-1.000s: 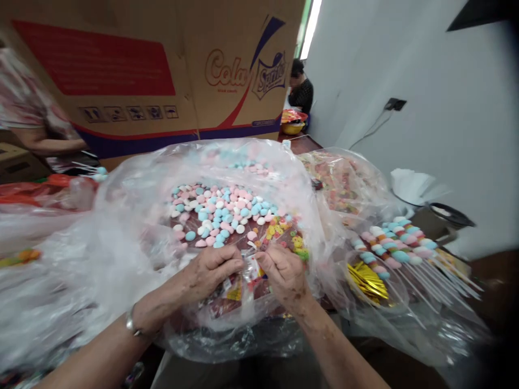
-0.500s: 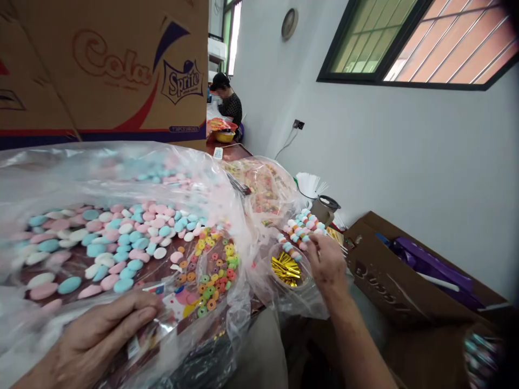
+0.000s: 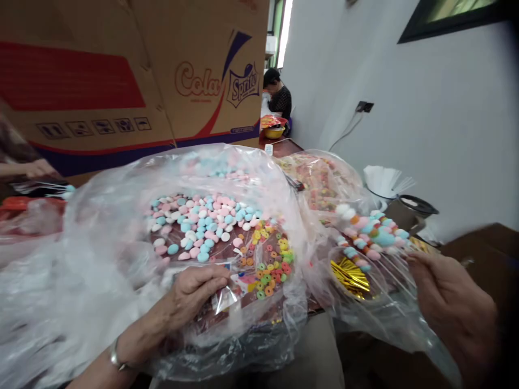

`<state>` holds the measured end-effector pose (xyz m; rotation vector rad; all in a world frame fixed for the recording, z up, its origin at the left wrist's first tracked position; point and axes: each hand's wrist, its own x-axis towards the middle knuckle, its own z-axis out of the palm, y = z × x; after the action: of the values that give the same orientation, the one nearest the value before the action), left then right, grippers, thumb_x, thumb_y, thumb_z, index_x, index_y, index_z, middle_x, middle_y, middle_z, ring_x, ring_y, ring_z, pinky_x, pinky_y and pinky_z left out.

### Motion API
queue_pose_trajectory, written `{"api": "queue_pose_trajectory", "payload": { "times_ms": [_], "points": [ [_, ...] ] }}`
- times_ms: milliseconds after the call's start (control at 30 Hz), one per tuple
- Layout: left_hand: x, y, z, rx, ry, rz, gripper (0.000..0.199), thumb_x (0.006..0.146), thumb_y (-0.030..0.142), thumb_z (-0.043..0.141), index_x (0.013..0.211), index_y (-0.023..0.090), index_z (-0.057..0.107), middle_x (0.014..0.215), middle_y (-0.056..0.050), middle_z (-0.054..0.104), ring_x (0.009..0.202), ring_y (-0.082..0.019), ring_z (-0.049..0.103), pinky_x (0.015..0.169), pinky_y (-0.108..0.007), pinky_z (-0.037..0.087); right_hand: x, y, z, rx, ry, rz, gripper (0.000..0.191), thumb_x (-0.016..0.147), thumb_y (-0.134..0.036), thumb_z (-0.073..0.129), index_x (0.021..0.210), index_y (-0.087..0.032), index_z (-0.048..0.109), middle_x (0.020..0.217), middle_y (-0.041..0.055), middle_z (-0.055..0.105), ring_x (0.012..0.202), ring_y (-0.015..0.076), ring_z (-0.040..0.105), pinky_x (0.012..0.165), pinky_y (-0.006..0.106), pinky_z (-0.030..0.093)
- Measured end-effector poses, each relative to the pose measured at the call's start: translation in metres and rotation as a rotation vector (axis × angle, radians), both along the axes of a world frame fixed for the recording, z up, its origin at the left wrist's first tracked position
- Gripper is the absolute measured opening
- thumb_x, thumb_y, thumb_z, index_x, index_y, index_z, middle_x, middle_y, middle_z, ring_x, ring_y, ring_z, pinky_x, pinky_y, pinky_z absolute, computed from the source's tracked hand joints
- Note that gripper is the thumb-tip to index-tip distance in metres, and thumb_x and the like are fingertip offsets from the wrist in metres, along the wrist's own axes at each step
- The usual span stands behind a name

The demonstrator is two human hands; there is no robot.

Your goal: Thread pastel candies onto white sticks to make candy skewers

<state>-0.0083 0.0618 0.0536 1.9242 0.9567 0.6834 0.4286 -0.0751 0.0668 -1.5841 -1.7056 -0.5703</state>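
My left hand [image 3: 198, 289] lies at the near side of the loose candies, thumb and fingers closed on a clear printed plastic bag [image 3: 231, 297]. Beyond it, pink, blue and white candies [image 3: 206, 216] are spread inside a large clear plastic sheet or bag [image 3: 243, 156]. Small coloured rings [image 3: 270, 265] lie to their right. My right hand [image 3: 450, 302] pinches the stick end of a candy skewer [image 3: 377, 235], slightly blurred, above several other candy skewers. Gold twist ties [image 3: 351, 278] fill a clear round tub just below the skewers.
A large cardboard box [image 3: 194, 70] stands behind the candies. A bag of coloured rings [image 3: 324, 175], white strips [image 3: 385, 181] and a lidded mug [image 3: 409, 208] stand at right. Another person's hand [image 3: 40, 168] is at far left; a person [image 3: 279, 97] sits at the back.
The view has swung left, so things appear further right. My right hand has drawn away from the skewer pile, holding a skewer's stick. My left hand stays at the printed bag.
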Motion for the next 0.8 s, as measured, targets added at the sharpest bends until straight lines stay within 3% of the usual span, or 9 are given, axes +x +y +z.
{"api": "queue_pose_trajectory", "payload": {
  "times_ms": [33, 167, 267, 600, 800],
  "points": [
    [-0.001, 0.000, 0.001, -0.004, 0.001, 0.015, 0.026, 0.089, 0.038, 0.059, 0.088, 0.020, 0.078, 0.093, -0.006, 0.080, 0.085, -0.022, 0.071, 0.082, -0.032, 0.058, -0.014, -0.001, 0.006, -0.027, -0.015, -0.040, 0.016, 0.100, -0.029, 0.050, 0.100, -0.027, 0.065, 0.090, 0.0113, 0.067, 0.082, 0.0271, 0.062, 0.067, 0.044, 0.044],
    [-0.005, -0.001, 0.005, -0.026, -0.002, -0.021, 0.026, 0.090, 0.037, 0.058, 0.084, 0.019, 0.075, 0.089, -0.005, 0.077, 0.082, -0.020, 0.067, 0.078, -0.029, 0.054, -0.071, 0.004, 0.023, -0.107, -0.031, 0.187, 0.016, 0.100, -0.026, 0.049, 0.103, -0.030, 0.064, 0.089, 0.0066, 0.070, 0.081, 0.0225, 0.064, 0.073, 0.040, 0.050],
    [-0.007, -0.001, 0.009, -0.027, 0.019, -0.082, 0.029, 0.094, 0.037, 0.053, 0.078, 0.019, 0.070, 0.079, -0.003, 0.070, 0.074, -0.016, 0.061, 0.071, -0.025, 0.050, -0.096, 0.014, 0.026, -0.086, -0.069, 0.299, 0.015, 0.100, -0.025, 0.049, 0.102, -0.026, 0.065, 0.085, 0.0043, 0.069, 0.081, 0.0213, 0.063, 0.074, 0.037, 0.049],
    [-0.007, 0.002, 0.023, -0.139, 0.067, -0.111, 0.031, 0.092, 0.040, 0.049, 0.075, 0.019, 0.064, 0.075, 0.000, 0.061, 0.067, -0.015, 0.052, 0.061, -0.024, 0.042, -0.105, 0.025, 0.035, -0.062, -0.235, 0.474, 0.018, 0.099, -0.016, 0.050, 0.106, -0.024, 0.064, 0.080, 0.0038, 0.071, 0.076, 0.0199, 0.059, 0.070, 0.034, 0.047],
    [-0.005, 0.004, 0.025, -0.183, 0.094, -0.171, 0.030, 0.093, 0.038, 0.050, 0.075, 0.018, 0.063, 0.070, 0.002, 0.055, 0.064, -0.014, 0.048, 0.058, -0.023, 0.038, -0.107, 0.023, 0.032, -0.099, -0.276, 0.474, 0.019, 0.102, -0.019, 0.046, 0.106, -0.022, 0.064, 0.081, 0.0043, 0.071, 0.077, 0.0195, 0.057, 0.072, 0.035, 0.045]
  ]
}}
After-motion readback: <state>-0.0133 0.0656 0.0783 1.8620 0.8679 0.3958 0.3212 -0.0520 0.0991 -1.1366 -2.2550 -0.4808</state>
